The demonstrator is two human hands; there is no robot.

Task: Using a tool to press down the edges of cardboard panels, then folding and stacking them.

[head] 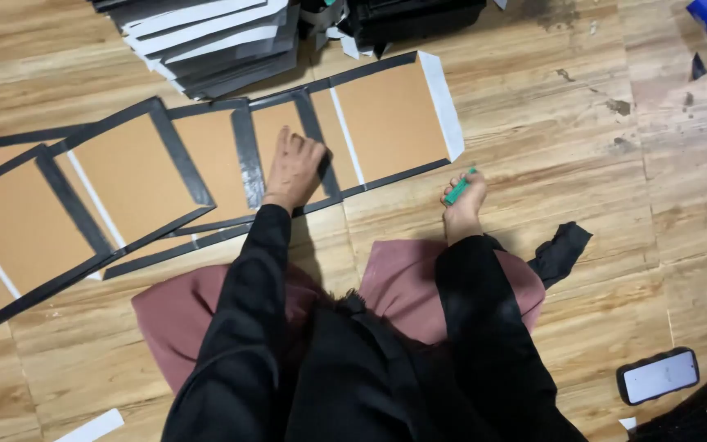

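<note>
Two hands at work over black-edged cardboard panels on a wooden floor.

At far left a row of overlapping brown cardboard panels with black tape borders slants across the wooden floor, and a stack of dark panels sits above them. The left hand presses flat, fingers spread wide, on the panel near the row's middle. Further right, just off the white-edged end panel, the right hand rests on the floor, closed around a small green tool. At far right a phone lies near the lower corner, well apart.
</note>
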